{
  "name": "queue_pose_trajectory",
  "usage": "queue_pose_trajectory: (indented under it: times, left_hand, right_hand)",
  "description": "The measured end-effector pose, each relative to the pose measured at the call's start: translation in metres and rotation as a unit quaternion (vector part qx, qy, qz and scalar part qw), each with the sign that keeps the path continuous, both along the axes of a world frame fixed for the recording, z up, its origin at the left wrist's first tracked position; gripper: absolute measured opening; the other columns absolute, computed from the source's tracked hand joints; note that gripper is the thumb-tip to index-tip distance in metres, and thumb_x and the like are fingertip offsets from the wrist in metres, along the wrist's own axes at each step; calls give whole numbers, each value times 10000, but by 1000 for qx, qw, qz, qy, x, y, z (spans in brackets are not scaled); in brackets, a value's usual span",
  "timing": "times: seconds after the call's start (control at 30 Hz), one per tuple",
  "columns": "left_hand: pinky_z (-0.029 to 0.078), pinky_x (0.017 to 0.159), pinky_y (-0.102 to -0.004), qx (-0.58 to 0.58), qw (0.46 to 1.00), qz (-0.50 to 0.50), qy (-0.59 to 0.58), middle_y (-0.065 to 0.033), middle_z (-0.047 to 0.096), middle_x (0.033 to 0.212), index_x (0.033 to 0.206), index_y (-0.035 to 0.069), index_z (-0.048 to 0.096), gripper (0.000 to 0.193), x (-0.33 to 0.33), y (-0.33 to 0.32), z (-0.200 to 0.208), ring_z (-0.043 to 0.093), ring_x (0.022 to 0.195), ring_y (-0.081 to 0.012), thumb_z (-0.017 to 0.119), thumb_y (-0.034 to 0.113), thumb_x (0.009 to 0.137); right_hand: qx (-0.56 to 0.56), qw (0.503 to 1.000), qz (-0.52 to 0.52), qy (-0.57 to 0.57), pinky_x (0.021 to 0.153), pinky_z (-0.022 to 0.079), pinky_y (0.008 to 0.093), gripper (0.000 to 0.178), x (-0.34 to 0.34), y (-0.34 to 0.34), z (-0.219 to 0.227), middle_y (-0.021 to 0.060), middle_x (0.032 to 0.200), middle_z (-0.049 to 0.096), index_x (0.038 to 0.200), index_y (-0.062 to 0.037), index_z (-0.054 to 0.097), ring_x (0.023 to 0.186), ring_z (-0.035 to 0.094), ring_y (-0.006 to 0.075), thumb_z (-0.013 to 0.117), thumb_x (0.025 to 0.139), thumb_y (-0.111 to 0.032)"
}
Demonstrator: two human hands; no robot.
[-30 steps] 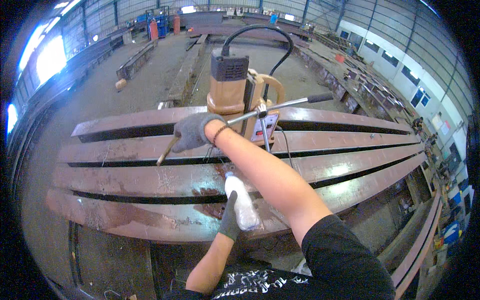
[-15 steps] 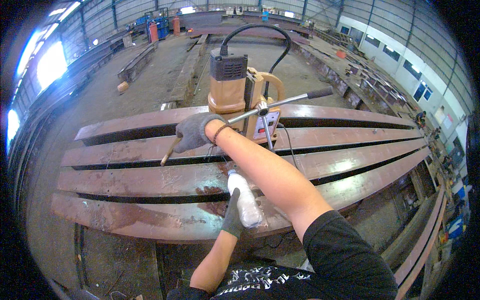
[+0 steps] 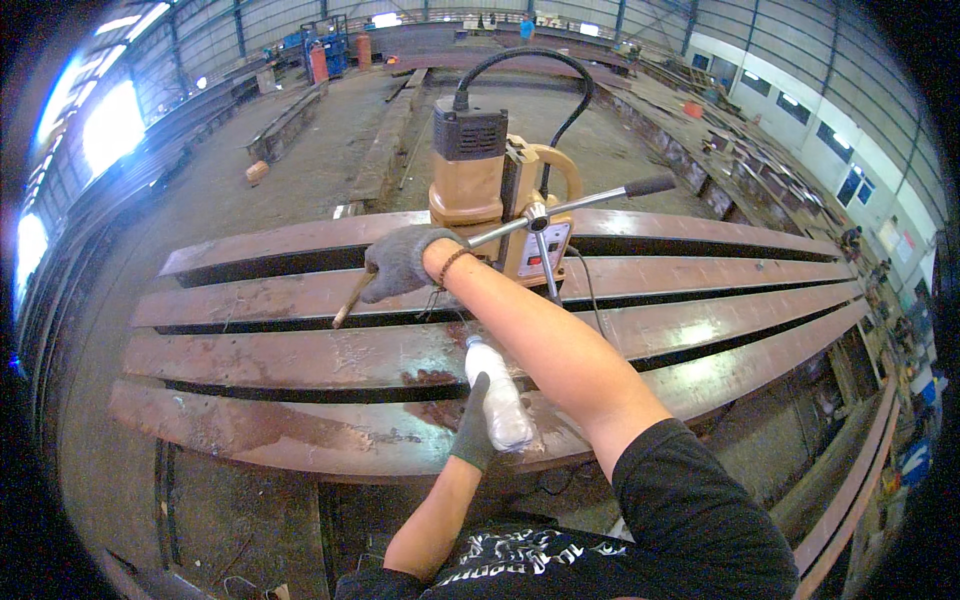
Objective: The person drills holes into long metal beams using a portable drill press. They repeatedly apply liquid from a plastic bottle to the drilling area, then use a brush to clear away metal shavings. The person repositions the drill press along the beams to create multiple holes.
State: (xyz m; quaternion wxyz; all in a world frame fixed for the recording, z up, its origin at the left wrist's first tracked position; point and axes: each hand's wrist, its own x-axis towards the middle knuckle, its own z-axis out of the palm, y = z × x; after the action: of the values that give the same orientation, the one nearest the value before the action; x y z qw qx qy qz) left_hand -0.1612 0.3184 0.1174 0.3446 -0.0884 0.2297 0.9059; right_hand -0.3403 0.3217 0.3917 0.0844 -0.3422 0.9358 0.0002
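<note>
My gloved left hand [image 3: 478, 415] is wrapped round a white plastic squeeze bottle [image 3: 499, 402]. The bottle tilts, its narrow cap pointing away from me toward the foot of a tan and black magnetic drill [image 3: 470, 170]. Across the front of the drill reaches my right arm. Its gloved hand [image 3: 403, 264] is closed at the left end of the drill's steel feed handle [image 3: 497, 231], whose grip there is hidden by the glove. A tan, stick-like piece [image 3: 352, 303] juts from that fist; I cannot tell whether it belongs to the handle. The drill's lower part is hidden behind my forearm.
The drill stands on long brown steel beams [image 3: 250, 348] laid side by side with dark gaps between them. Wet dark patches [image 3: 432, 410] mark the beams near the bottle. A black cable [image 3: 530, 55] arches over the drill. Steel rails [image 3: 385, 150] lie on the floor beyond.
The whole view has shifted slightly, with the drill, beams and hands all a little further right in the picture. Both hands keep their holds.
</note>
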Motion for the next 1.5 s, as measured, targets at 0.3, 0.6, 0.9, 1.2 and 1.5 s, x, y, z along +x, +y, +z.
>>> queue_pose_trajectory:
  times: [0.3,0.6,0.9,1.2,1.5]
  left_hand:
    - [614,813,-429,-4,1000,29,-6,-114,653,1116,1393,55,514,736,-1,1,-3,689,924,-264,694,600,931]
    - [601,849,-406,18,997,63,-38,-75,673,1091,1348,90,562,599,-3,3,-1,688,934,-240,692,530,963]
    - [612,815,-403,33,997,68,-32,-75,682,1081,1336,73,567,570,-5,6,-10,695,938,-232,681,504,980]
    - [626,749,-407,22,998,28,-53,-105,697,987,1281,66,592,539,0,3,17,712,826,-247,647,520,996]
    - [621,763,-394,23,999,39,-29,-99,700,1019,1292,68,589,549,-2,2,6,711,850,-234,635,532,1002]
  right_hand:
    - [10,1000,-13,0,976,537,463,619,11,-1,11,187,1234,723,1220,-118,732,1129,694,360,657,844,-603]
    - [5,1000,-20,-22,1019,518,445,641,11,-6,8,174,1264,716,1257,-116,722,1175,678,356,651,846,-603]
    - [27,999,-32,-27,1045,510,444,671,14,-6,8,159,1317,695,1327,-138,690,1210,663,354,642,858,-615]
    - [26,999,-36,-22,1053,506,449,662,12,-2,6,159,1336,685,1330,-144,691,1228,652,357,632,870,-617]
    - [20,999,-31,-18,1043,509,446,662,13,-5,5,160,1320,694,1324,-144,697,1214,657,362,631,868,-620]
